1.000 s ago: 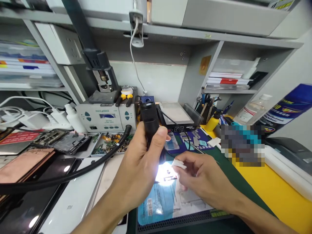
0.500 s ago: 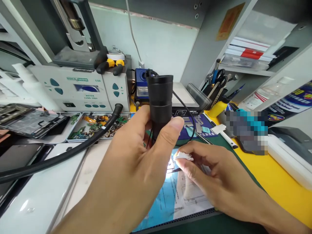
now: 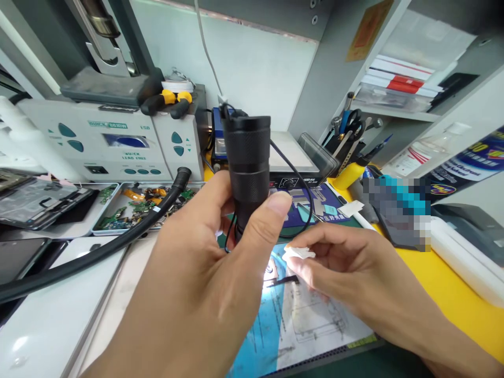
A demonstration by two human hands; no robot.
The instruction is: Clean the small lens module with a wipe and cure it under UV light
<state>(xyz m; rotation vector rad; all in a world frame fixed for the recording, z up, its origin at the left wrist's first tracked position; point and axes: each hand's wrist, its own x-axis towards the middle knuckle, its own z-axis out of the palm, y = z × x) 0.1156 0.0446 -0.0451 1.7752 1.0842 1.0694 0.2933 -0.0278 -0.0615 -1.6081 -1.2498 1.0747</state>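
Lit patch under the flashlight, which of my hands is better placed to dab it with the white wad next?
Your right, probably: the right hand pinches the white wad close to the lit patch, while the left hand has its grip around the black flashlight.

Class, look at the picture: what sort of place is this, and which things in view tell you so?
Most likely an electronics repair workshop. The signs are the grey station marked QUICK and LEAD FREE, the tray holding small circuit boards, and the opened flat device at the left.
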